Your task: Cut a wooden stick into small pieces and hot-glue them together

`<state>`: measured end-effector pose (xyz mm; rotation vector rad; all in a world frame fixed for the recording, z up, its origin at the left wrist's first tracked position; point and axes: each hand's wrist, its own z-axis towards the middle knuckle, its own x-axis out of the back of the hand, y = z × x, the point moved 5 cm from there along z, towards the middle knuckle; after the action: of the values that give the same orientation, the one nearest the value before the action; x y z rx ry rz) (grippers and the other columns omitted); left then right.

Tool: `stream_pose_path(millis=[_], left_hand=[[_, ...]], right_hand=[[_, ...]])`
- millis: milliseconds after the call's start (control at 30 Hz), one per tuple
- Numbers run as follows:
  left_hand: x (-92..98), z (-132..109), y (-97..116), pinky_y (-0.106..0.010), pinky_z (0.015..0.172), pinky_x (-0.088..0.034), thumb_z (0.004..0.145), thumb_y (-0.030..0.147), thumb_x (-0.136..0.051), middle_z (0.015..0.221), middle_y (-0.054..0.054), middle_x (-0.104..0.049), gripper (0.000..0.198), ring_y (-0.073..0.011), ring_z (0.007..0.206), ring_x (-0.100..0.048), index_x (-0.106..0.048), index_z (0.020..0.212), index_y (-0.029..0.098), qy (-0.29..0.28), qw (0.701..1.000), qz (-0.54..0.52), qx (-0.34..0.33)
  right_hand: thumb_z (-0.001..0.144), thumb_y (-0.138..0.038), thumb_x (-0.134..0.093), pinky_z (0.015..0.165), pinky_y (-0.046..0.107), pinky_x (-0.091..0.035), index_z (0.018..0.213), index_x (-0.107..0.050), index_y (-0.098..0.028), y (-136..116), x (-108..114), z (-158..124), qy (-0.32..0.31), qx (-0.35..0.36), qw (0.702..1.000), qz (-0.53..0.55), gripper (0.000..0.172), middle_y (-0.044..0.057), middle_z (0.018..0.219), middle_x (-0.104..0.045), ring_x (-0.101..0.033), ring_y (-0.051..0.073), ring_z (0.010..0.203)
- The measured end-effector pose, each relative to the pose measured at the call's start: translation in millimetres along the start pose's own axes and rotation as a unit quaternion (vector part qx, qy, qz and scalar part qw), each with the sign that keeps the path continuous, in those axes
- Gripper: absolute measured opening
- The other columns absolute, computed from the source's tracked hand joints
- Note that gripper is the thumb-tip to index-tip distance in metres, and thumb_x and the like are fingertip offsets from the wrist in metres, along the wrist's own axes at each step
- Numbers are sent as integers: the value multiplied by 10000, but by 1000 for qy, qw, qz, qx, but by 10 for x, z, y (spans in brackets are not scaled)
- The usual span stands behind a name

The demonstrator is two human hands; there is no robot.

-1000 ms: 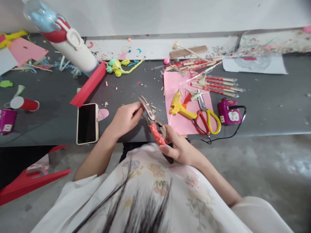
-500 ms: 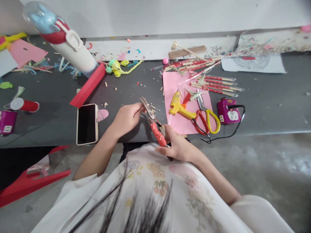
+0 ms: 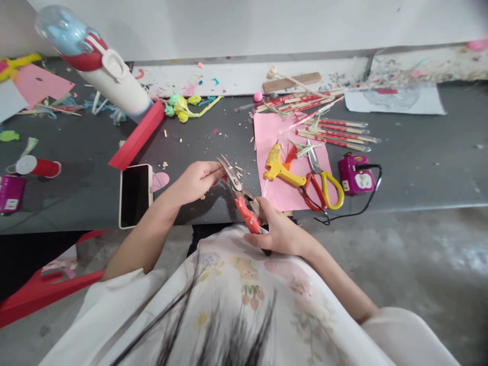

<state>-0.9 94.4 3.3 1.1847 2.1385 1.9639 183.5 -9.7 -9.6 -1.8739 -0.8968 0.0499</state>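
My right hand is wrapped round the handles of red-handled pruning shears, whose metal blades point up and left over the table. The blades are a little apart at their tips. My left hand is closed in a pinch beside the blades. What its fingertips hold is mostly hidden; a small reddish and pale bit shows between them and the blades. Short cut pieces of thin wooden stick lie just beyond the shears, with crumbs scattered around.
Right of my hands, a yellow glue gun and red-and-yellow-handled scissors lie on pink paper. Behind are wrapped sticks. A purple box has a black cord. Leftward are a phone, a red bar and a bottle.
My left hand has shifted slightly left and its wrist has turned a little. The shears stay almost in place in my right hand. The view has moved slightly.
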Motion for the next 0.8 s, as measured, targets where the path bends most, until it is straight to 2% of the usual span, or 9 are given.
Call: stream_pose_path(millis=[67, 200, 400, 500, 633, 733, 800], left_hand=[[-1, 4, -25, -227, 496, -326, 902, 444, -472, 612, -4, -545, 347, -88, 505, -418, -634, 783, 161, -9, 1000, -24, 4], [0, 0, -10, -219, 468, -298, 901, 440, -478, 559, 19, -479, 339, -77, 473, -375, -631, 781, 162, -16, 999, -43, 18], [11, -1, 45, -219, 476, -300, 908, 432, -460, 539, 30, -453, 350, -81, 473, -372, -635, 784, 155, -15, 999, -20, 23], [25, -3, 56, -221, 513, -331, 913, 425, -453, 587, 19, -518, 348, -89, 512, -420, -638, 788, 158, 1, 999, 33, 7], [18, -49, 100, -234, 554, -345, 940, 399, -409, 634, 3, -587, 361, -113, 565, -490, -636, 787, 165, 39, 987, 158, -5], [-35, -108, 147, -257, 601, -373, 963, 379, -367, 732, -37, -656, 359, -152, 646, -571, -648, 880, 171, 77, 960, 269, -25], [-79, -147, 156, -280, 653, -406, 967, 335, -350, 855, -81, -689, 340, -194, 755, -619, -642, 987, 160, 112, 931, 344, -42]], right_hand=[[707, -457, -706, 689, 296, -420, 1190, -381, -205, -7, 2, -8, 1, 3, 1000, 3, 634, 10, 925, -512, -477, 141, 744], [759, -480, -660, 681, 292, -406, 1183, -383, -203, -21, 3, -19, -5, 22, 1000, 13, 577, 1, 900, -497, -462, 143, 747], [801, -473, -623, 660, 278, -380, 1103, -408, -205, -38, 5, -16, -6, 52, 998, 31, 457, -25, 833, -451, -424, 136, 733], [801, -483, -625, 626, 269, -360, 1103, -415, -198, -19, -13, -8, -15, 43, 998, 48, 465, -39, 799, -436, -402, 123, 691], [790, -497, -640, 611, 263, -354, 1141, -420, -191, 8, -30, 6, -16, 30, 997, 66, 515, -45, 792, -451, -412, 117, 679], [785, -508, -642, 615, 265, -359, 1162, -418, -190, 36, -51, 28, -12, 15, 997, 74, 542, -44, 787, -466, -429, 118, 675], [791, -505, -634, 618, 266, -367, 1157, -421, -190, 55, -71, 49, -8, 6, 996, 90, 527, -43, 778, -469, -439, 120, 676]])
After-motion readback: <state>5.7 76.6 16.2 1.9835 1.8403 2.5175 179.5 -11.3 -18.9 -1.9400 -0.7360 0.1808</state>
